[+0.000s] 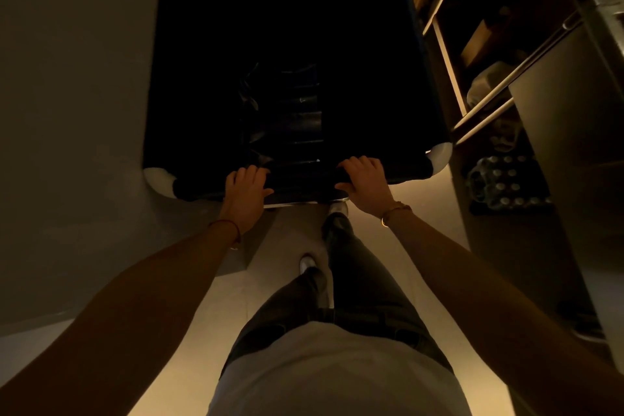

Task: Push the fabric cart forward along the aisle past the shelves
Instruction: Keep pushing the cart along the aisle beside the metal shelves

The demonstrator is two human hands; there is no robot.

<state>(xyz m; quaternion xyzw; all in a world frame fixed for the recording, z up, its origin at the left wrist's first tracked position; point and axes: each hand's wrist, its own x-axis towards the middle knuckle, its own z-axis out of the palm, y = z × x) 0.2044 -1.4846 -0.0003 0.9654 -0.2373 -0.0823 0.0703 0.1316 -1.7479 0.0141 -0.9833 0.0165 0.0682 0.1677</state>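
Note:
A deep, dark fabric cart (202, 77) fills the aisle ahead of me, with white padded corners at its near rim. Dark folded material lies at its bottom, hard to make out in the dim light. My left hand (245, 191) grips the cart's near rim left of centre. My right hand (364, 183) grips the same rim right of centre. Both arms are stretched out straight. Shelves (449, 77) run along the cart's right side.
A plain wall (67, 77) stands close on the left, its corner near the cart's left padded corner. The shelves hold boxes (477, 42), a bag and a pack of bottles (506, 182) low down. My feet are on pale floor tiles (405, 233) behind the cart.

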